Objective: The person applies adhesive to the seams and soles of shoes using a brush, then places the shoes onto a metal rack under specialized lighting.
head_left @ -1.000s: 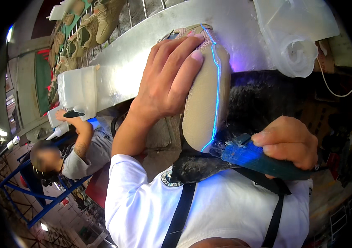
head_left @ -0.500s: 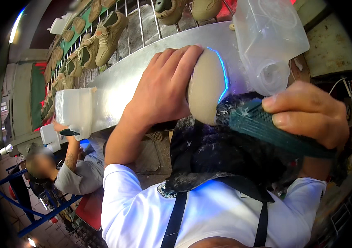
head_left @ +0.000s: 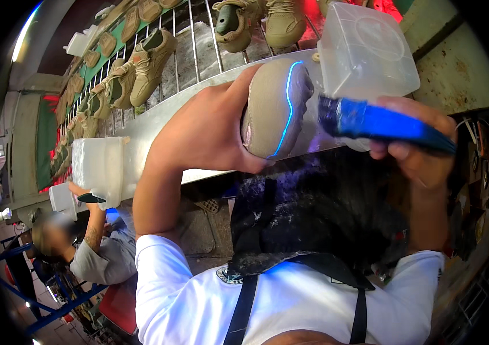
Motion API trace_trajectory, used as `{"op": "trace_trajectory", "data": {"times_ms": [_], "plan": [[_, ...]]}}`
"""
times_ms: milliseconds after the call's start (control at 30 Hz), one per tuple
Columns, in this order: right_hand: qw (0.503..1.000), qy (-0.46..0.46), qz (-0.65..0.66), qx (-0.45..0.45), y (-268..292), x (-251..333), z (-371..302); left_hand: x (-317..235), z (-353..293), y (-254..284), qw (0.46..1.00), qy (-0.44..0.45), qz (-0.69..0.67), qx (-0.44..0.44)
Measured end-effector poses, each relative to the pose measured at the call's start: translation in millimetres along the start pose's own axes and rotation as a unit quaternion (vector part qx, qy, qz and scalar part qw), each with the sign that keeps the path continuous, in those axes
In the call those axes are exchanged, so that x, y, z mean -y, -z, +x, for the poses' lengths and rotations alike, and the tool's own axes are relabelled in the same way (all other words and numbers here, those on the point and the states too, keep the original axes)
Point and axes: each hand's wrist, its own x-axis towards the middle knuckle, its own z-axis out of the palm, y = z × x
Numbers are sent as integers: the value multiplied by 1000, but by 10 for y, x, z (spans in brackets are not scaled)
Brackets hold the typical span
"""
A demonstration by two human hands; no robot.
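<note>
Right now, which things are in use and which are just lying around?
In use:
- tan shoe, in the left hand
- brush, in the right hand

Seemingly idle:
- other tan shoes, toward the top
- translucent plastic container, upper right

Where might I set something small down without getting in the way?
Bare metal ledge shows between the cloudy tub and the left hand, probably the best spot. Only a sliver shows between the shoe and the blue-lit tool. It's crowded along the row of shoes and around the right hand, near the clear container.
</note>
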Motion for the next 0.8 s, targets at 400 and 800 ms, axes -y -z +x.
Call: {"op": "trace_trajectory", "data": {"times_ms": [400, 800], "plan": [[958, 100, -246, 109, -428, -364, 121, 465, -138, 59, 996, -69, -59, 20], [874, 117, -427, 201, -84, 168, 665, 472, -114, 116, 992, -15, -90, 91]]}}
